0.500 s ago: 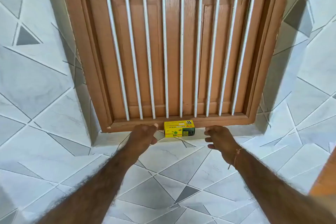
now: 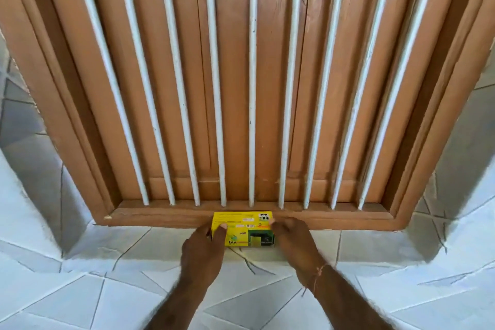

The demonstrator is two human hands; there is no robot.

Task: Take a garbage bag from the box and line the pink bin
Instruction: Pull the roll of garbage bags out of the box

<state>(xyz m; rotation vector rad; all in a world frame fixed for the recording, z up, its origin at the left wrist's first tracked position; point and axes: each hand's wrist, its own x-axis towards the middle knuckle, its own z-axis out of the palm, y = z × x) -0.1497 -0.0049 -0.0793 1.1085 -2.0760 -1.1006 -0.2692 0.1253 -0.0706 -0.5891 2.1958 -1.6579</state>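
A small yellow and green garbage bag box [image 2: 245, 226] rests on the tiled sill against the bottom rail of a wooden window. My left hand [image 2: 205, 246] grips its left end, thumb on the front face. My right hand [image 2: 293, 240] holds its right end, with fingertips touching the upper right corner. The box looks closed and no bag shows. The pink bin is out of view.
The brown wooden window frame [image 2: 166, 215] with several white vertical bars [image 2: 251, 88] stands directly behind the box. White and grey patterned tile [image 2: 107, 295] covers the sill and the walls on both sides.
Both hands have closed in from either side and taken hold of the box. My head has moved much closer to the window.
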